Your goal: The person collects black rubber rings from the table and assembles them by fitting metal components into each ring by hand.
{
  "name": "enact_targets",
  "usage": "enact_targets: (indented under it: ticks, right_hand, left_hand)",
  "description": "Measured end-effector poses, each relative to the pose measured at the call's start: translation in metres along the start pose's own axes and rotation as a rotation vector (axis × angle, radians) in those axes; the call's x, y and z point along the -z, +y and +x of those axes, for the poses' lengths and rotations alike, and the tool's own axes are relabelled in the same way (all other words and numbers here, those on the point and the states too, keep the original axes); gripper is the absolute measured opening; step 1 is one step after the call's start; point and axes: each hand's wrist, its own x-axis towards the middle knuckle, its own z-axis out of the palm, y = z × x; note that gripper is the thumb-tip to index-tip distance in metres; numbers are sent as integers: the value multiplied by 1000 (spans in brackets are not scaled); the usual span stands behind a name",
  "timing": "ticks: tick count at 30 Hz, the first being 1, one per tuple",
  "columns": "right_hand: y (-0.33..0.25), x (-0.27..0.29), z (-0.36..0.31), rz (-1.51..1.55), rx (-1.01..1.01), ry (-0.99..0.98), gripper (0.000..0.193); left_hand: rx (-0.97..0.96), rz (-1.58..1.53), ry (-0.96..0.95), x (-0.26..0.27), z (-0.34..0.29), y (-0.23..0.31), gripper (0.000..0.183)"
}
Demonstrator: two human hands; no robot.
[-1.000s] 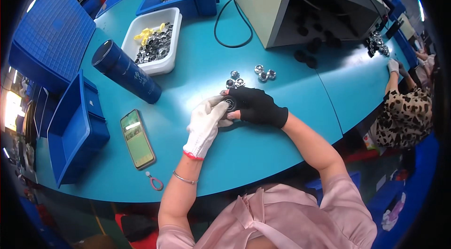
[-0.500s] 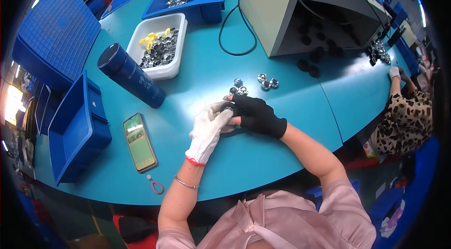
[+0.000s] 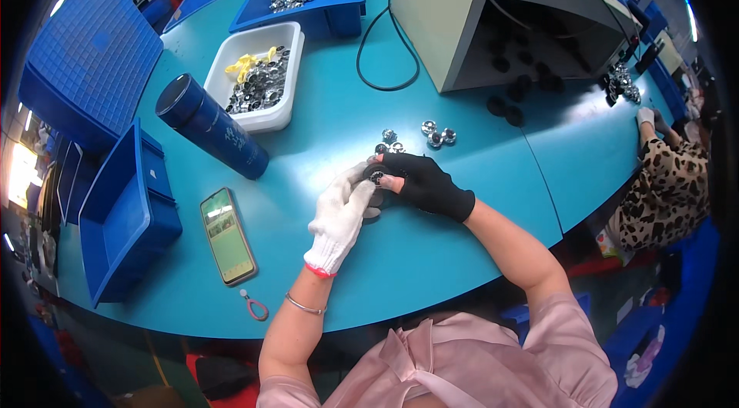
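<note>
My left hand (image 3: 339,214), in a white knit glove with a red cuff edge, is closed on one side of a small round black part (image 3: 376,172). On the other side, my right hand (image 3: 431,188) grips the same part; it wears a black glove with bare fingertips, the thumb pressing on the part's face. Part of the piece is hidden behind the fingers. Just beyond the hands lie a few shiny chrome pieces (image 3: 390,135), with another small cluster of chrome pieces (image 3: 437,134) to their right.
Left stand a blue flask (image 3: 214,128), a phone (image 3: 229,237) and a blue bin (image 3: 131,215). A white tub (image 3: 292,77) and blue tray (image 3: 346,23) hold metal parts. At the right are a beige open-fronted box (image 3: 431,15), black round parts (image 3: 504,111) and a co-worker's gloved hand (image 3: 645,117).
My right thumb has moved onto the face of the black part, and my left fingers have shifted slightly down around it. Both hands stay in nearly the same place.
</note>
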Motion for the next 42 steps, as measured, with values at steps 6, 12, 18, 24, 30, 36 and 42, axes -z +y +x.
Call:
enact_targets:
  ticks: [6,12,18,24,30,36,42]
  right_hand:
    - [3,-1,-2,-113,88,45,40]
    - [-14,-4,-4,-346,129,29,55]
    - [-6,-3,-5,-341,166,111,55]
    - [-12,-2,-5,-419,184,99,56]
    - [-13,-11,-3,-317,194,152,55]
    - [1,-3,1,-221,403,129,54]
    - [-1,-1,4,-192,465,135,51]
  left_hand:
    - [99,-95,-10,2,4,0,40]
    - [61,-83,-14,7,3,-2,40]
    - [71,-256,-54,9,6,-10,38]
    - [102,-333,-60,6,8,-13,37]
    - [80,-327,2,10,5,-13,36]
    - [111,-330,-70,9,4,-12,37]
    - [192,-546,-203,6,4,-9,35]
